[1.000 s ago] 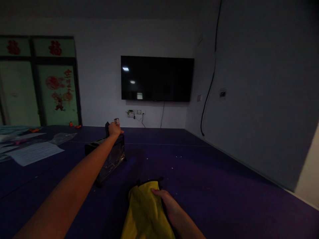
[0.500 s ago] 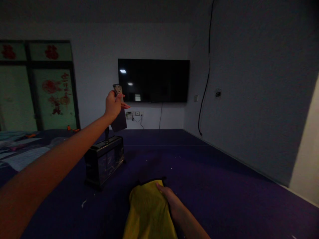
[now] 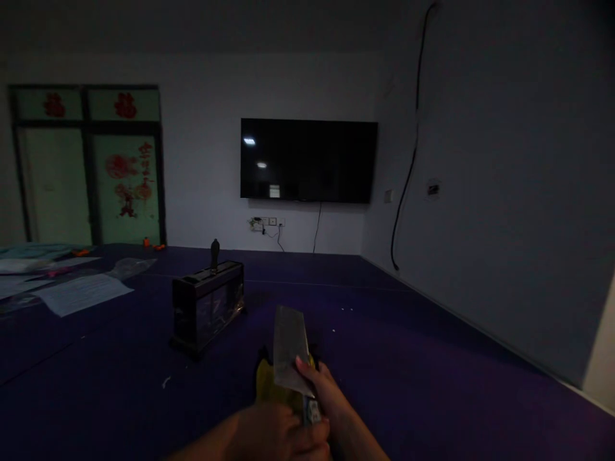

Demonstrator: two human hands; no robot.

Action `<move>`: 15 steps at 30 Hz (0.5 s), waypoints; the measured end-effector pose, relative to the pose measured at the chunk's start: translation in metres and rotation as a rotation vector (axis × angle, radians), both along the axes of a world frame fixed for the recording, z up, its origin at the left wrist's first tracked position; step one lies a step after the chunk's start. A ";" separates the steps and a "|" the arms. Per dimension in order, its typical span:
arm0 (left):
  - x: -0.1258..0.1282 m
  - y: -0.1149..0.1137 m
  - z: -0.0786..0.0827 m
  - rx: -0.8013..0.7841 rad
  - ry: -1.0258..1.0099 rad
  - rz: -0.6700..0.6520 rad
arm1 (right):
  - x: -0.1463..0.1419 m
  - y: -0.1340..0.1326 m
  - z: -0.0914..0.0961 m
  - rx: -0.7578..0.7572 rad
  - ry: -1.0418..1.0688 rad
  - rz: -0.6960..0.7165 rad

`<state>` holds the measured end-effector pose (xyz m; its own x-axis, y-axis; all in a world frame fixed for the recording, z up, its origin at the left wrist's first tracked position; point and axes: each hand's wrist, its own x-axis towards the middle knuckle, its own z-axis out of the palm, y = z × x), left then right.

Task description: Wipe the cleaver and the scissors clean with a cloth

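Observation:
A cleaver (image 3: 290, 349) with a broad pale blade points up and away, low in the middle of the view. My left hand (image 3: 278, 432), somewhat blurred, is wrapped round its handle (image 3: 313, 410). My right hand (image 3: 329, 390) is closed at the blade's right side, its thumb lying on the flat of the blade. Behind the blade, a yellow cloth (image 3: 269, 384) with dark edges shows in part; the right hand's fingers are hidden behind it and the blade. Left of the hands stands a dark knife block (image 3: 218, 307) with see-through sides and one dark handle (image 3: 214, 253) sticking up.
The purple surface (image 3: 432, 384) carries small white scraps. Papers (image 3: 84, 294), a clear plastic bag (image 3: 132, 267) and orange items (image 3: 154, 245) lie to the left. A television (image 3: 307, 160) hangs on the far wall; a black cable (image 3: 408, 179) runs down the right wall.
My left hand has brought the cleaver down and back from above the knife block to the yellow cloth. The right thumb now rests on the blade. The view has shifted slightly left.

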<state>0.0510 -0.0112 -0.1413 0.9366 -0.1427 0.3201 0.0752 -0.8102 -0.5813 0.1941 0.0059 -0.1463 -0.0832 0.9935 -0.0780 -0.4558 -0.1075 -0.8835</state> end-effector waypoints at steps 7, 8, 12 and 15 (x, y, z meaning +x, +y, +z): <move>-0.001 0.008 -0.033 -0.642 -0.219 0.131 | -0.008 0.004 0.005 -0.012 -0.001 -0.168; -0.001 0.010 -0.039 -0.858 -0.272 0.168 | -0.009 0.004 0.005 -0.008 0.015 -0.183; 0.004 0.010 -0.060 -1.635 -0.508 0.195 | -0.013 0.003 0.002 0.009 0.026 -0.257; 0.003 0.008 -0.064 -1.514 -0.809 0.105 | -0.016 0.002 0.001 0.039 -0.041 -0.297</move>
